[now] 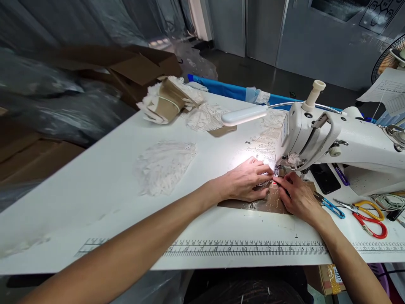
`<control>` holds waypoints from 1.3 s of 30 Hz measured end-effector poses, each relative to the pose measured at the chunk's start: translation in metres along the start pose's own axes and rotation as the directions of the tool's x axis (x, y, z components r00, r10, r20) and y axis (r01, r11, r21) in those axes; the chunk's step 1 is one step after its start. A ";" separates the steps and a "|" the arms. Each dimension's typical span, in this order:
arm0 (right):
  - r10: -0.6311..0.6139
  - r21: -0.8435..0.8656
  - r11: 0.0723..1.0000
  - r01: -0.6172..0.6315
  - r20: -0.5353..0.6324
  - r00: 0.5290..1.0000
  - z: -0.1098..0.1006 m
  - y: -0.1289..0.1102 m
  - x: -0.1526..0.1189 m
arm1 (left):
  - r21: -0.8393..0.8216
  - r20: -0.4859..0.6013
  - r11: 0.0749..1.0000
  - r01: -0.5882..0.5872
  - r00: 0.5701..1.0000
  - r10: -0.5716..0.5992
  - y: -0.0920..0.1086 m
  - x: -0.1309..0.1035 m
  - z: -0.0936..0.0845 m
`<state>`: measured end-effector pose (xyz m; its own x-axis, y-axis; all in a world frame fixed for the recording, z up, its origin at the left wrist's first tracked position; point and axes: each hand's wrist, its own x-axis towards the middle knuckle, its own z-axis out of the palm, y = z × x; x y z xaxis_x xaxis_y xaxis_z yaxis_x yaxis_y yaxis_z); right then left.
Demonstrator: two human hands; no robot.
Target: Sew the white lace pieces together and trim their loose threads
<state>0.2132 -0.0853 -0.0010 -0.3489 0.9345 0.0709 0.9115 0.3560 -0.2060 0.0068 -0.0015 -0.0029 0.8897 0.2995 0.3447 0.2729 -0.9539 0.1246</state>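
Both hands are at the needle area of a white sewing machine, under a bright lamp. My left hand lies over white lace at the left of the presser foot, its fingers bent and pressed down on it. Close by on the right, my right hand has its thumb and forefinger together at the front of the foot, at the edge of the lace. What lies between those fingertips is too small to name. Beneath the hands is a brown metallic plate. More lace extends behind the foot.
White lace pieces lie left on the table, with a banded lace bundle behind. At right are blue snips, yellow-handled scissors, red-handled scissors and a black phone. A printed ruler runs along the front edge.
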 end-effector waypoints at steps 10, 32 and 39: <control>0.044 0.068 0.997 -0.044 0.000 0.999 -0.003 -0.004 0.002 | 0.024 0.057 0.999 0.026 0.998 -0.027 -0.004 0.000 -0.001; 0.262 0.565 0.805 -0.181 -0.065 0.963 -0.010 0.024 0.000 | 0.005 0.041 0.997 0.080 0.996 -0.080 -0.020 0.001 0.004; 0.322 0.598 0.773 -0.211 -0.084 0.943 -0.006 0.026 0.000 | 0.060 0.008 0.996 0.073 0.997 -0.074 -0.017 0.001 0.003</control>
<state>0.2385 -0.0755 -0.0008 -0.0171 0.9965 0.0824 0.6477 0.0738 -0.7583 0.0046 0.0148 -0.0073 0.8699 0.3689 0.3275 0.3587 -0.9288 0.0932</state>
